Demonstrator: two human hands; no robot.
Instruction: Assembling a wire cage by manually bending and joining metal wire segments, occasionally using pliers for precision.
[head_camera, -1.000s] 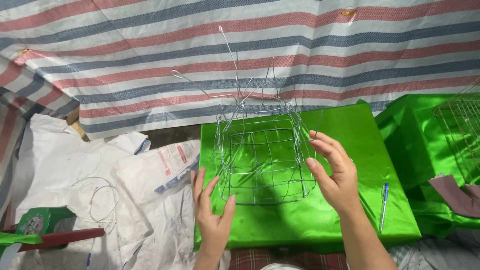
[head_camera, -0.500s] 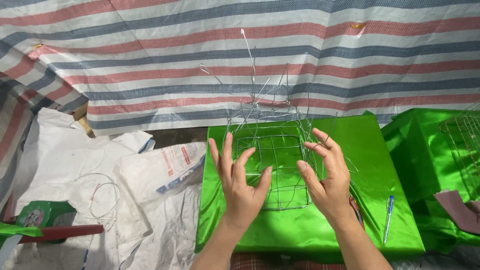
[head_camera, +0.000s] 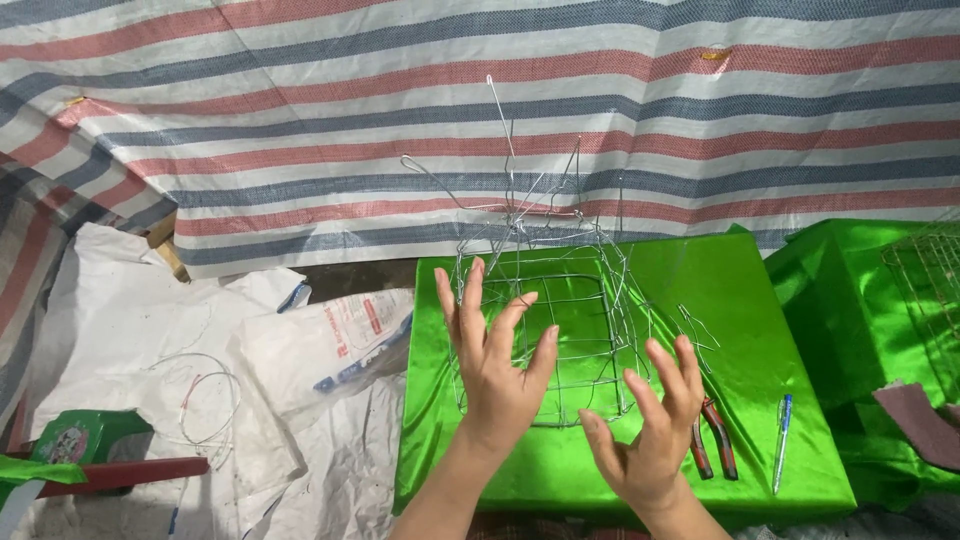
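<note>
A thin wire frame (head_camera: 560, 300), box-shaped with loose wire ends sticking up, stands on a table covered in shiny green cloth (head_camera: 760, 290). My left hand (head_camera: 495, 365) is spread flat against the frame's near left side, fingers apart and pointing up. Lower and to the right, my right hand (head_camera: 650, 430) hovers with fingers apart, just in front of the frame's near right corner; I cannot tell whether it touches the wire. Neither hand holds anything.
Red-handled pliers (head_camera: 712, 440) and a blue pen (head_camera: 781, 440) lie on the green cloth right of my right hand. White sacks (head_camera: 330, 340) with loose wire loops (head_camera: 205, 400) cover the floor at left. A second green-covered table (head_camera: 860, 310) with wire mesh (head_camera: 930, 290) stands at right.
My left hand rose from the table's front edge onto the frame's left side. My right hand dropped back from the frame's right side toward me, uncovering the pliers.
</note>
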